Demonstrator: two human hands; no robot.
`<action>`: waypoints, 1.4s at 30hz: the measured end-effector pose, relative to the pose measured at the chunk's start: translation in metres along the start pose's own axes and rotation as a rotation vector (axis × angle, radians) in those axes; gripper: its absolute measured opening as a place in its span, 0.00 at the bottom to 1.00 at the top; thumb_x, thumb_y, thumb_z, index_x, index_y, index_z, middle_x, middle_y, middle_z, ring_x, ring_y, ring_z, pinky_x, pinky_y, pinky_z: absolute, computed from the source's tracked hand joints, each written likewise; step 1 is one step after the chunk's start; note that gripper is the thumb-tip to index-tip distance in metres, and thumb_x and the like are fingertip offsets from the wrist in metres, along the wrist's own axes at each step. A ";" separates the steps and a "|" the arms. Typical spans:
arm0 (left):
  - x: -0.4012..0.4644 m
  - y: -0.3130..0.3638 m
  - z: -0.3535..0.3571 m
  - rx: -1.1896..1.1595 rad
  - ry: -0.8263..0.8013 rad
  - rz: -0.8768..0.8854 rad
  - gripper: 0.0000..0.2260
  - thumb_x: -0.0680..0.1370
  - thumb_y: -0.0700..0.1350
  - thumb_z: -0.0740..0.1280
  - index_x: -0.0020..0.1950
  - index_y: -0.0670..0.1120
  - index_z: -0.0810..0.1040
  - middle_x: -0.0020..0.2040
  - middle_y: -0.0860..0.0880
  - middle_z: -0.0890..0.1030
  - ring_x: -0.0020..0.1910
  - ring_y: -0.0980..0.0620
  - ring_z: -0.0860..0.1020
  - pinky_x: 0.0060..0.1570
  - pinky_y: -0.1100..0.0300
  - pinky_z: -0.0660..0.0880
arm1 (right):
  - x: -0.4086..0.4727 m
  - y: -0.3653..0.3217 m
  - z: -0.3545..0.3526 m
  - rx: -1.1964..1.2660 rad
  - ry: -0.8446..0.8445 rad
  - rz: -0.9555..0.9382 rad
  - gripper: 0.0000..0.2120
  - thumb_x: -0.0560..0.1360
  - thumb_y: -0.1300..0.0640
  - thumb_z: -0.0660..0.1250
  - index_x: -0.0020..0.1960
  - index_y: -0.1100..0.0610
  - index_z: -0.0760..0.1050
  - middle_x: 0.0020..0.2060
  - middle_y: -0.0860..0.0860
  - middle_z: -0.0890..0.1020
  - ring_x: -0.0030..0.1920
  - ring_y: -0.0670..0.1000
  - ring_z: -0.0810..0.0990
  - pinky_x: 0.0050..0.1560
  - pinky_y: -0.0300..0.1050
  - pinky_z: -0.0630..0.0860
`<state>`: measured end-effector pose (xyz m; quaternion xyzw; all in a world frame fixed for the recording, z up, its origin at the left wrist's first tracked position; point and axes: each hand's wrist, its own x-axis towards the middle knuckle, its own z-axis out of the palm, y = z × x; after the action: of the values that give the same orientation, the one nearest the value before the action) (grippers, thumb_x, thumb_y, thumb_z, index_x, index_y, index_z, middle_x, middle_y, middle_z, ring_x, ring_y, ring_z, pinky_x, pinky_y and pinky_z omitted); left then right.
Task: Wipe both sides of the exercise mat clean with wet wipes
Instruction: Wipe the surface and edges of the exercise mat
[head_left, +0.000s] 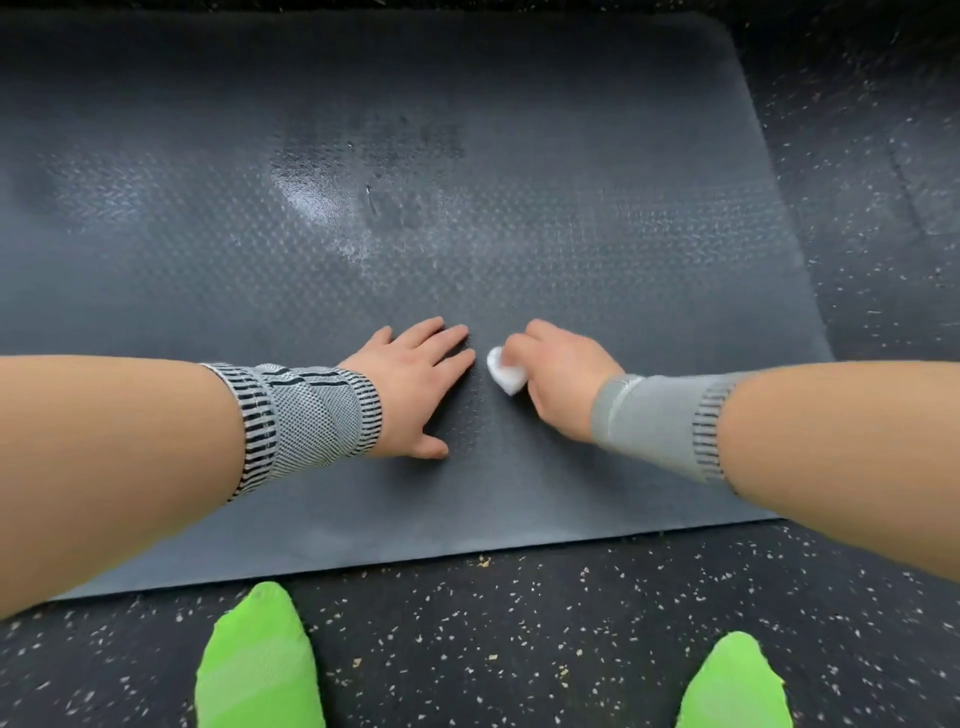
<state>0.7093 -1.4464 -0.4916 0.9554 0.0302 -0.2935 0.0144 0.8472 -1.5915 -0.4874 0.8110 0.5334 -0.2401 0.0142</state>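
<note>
A dark grey exercise mat (363, 234) with a dimpled texture lies flat on the floor and fills most of the view. A damp, shiny patch (322, 192) shows on it further back. My left hand (415, 384) rests flat on the mat with its fingers straight. Just to its right, my right hand (561, 379) grips a small crumpled white wet wipe (503, 371) and holds it against the mat. Both wrists wear grey knitted bands.
Black rubber flooring with white speckles (519, 634) surrounds the mat at the front and right. The mat's near edge (467, 553) runs just ahead of my two feet in bright green socks (257, 665). A few small crumbs lie on the floor near that edge.
</note>
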 end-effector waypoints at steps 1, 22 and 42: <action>-0.002 0.002 0.000 0.003 -0.008 0.007 0.48 0.70 0.69 0.66 0.79 0.50 0.45 0.79 0.50 0.42 0.78 0.48 0.43 0.73 0.42 0.56 | -0.011 -0.006 0.008 -0.017 -0.027 -0.038 0.16 0.73 0.64 0.62 0.59 0.53 0.70 0.53 0.52 0.71 0.52 0.56 0.74 0.44 0.43 0.63; -0.020 0.007 -0.011 -0.116 -0.052 0.087 0.43 0.70 0.64 0.69 0.79 0.54 0.53 0.79 0.52 0.52 0.77 0.50 0.53 0.73 0.52 0.60 | -0.070 -0.027 0.006 0.219 -0.410 -0.088 0.17 0.71 0.44 0.56 0.51 0.51 0.77 0.46 0.49 0.78 0.48 0.53 0.77 0.51 0.46 0.73; -0.022 0.006 -0.027 -1.225 -0.162 -0.479 0.11 0.80 0.49 0.61 0.46 0.47 0.80 0.42 0.50 0.83 0.38 0.52 0.80 0.40 0.61 0.72 | -0.001 -0.021 -0.016 0.048 0.104 -0.182 0.11 0.77 0.52 0.62 0.58 0.52 0.74 0.49 0.49 0.77 0.51 0.53 0.75 0.49 0.46 0.71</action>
<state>0.7068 -1.4518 -0.4565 0.7162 0.4021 -0.2890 0.4918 0.8342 -1.5790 -0.4679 0.7706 0.5989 -0.2108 -0.0548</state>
